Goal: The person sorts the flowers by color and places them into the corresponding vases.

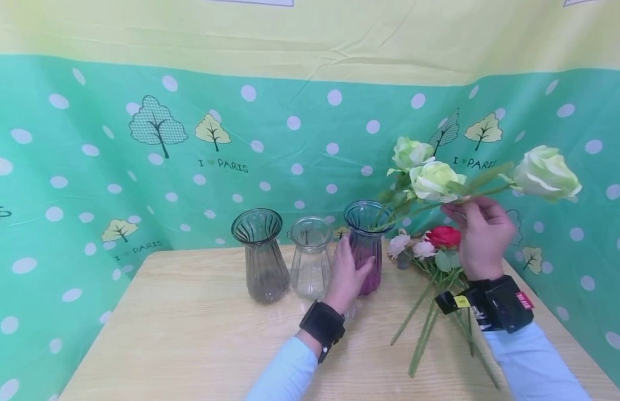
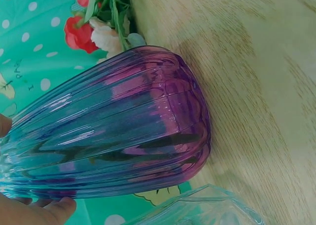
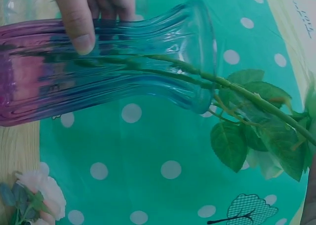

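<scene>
My left hand (image 1: 346, 273) holds the blue-to-purple ribbed glass vase (image 1: 366, 245), thumb on one side and fingers on the other. It stands upright on the table. In the right wrist view, green stems (image 3: 237, 91) run through its mouth into the glass. My right hand (image 1: 486, 236), raised to the right of the vase, pinches the stem of a pale green-white rose (image 1: 545, 174) whose head leans far right. Two more pale green-white roses, one in front (image 1: 435, 181), lean out over the vase's right rim. Leaves (image 3: 276, 141) cluster just outside the mouth.
A clear glass vase (image 1: 310, 267) stands close to the left of my left hand, and a grey ribbed vase (image 1: 265, 267) beyond it. A red rose (image 1: 444, 236) and pale pink roses (image 1: 399, 245) lie at the right on the wooden table (image 1: 190, 334). A polka-dot cloth (image 1: 290, 139) hangs behind.
</scene>
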A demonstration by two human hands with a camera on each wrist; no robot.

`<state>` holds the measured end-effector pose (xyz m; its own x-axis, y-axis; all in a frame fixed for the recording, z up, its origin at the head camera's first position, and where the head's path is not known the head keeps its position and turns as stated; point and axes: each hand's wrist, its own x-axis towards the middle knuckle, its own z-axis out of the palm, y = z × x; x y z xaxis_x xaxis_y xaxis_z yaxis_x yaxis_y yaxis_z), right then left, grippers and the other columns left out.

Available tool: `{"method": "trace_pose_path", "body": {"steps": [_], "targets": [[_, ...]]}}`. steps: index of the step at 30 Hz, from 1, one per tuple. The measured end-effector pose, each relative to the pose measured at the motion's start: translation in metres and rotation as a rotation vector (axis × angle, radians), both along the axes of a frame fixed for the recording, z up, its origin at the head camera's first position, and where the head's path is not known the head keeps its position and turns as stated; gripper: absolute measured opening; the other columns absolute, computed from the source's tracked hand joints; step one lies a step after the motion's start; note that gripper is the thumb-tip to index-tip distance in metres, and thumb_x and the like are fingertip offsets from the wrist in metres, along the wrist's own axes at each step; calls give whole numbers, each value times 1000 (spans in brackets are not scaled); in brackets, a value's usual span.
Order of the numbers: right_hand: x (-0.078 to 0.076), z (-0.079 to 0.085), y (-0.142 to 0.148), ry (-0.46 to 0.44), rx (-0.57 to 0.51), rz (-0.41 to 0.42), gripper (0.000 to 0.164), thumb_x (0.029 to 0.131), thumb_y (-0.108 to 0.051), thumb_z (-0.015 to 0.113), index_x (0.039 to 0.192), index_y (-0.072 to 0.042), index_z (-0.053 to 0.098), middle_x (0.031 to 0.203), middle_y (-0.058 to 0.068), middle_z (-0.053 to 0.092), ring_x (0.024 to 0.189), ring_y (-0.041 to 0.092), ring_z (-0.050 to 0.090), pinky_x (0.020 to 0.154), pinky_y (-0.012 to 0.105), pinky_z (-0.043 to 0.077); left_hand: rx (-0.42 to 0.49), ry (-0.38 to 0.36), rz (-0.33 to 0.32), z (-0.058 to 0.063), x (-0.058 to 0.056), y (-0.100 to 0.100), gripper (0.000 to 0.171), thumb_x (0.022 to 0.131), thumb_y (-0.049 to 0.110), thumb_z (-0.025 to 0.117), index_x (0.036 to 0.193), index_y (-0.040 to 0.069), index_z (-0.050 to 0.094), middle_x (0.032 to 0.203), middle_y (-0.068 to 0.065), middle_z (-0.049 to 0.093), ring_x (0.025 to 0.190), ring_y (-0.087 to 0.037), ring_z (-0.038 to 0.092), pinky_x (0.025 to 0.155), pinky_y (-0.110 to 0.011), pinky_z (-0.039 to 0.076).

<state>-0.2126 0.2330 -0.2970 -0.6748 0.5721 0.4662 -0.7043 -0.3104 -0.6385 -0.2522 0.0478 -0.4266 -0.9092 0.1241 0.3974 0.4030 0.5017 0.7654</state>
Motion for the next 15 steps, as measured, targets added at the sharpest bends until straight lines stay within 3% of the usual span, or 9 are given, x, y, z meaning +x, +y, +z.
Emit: {"method": "trace_pose_path", "body": {"steps": [7,15], "targets": [[-5,-6,-6,-24,66,-35,3,86,5,61,86,7,63,75,11,69,67,19,69,69,30,60,2,12,2,0,0,0,72,87,30,65,142,0,28,141,-19,41,130,-30,42,109,-41,40],[-10,-14,-12,-89,105,-45,7,87,5,58,82,3,63,73,8,67,66,17,68,68,27,60,0,14,8,0,1,0,72,88,30,64,141,0,28,141,-20,41,131,-31,42,109,-41,39]]}}
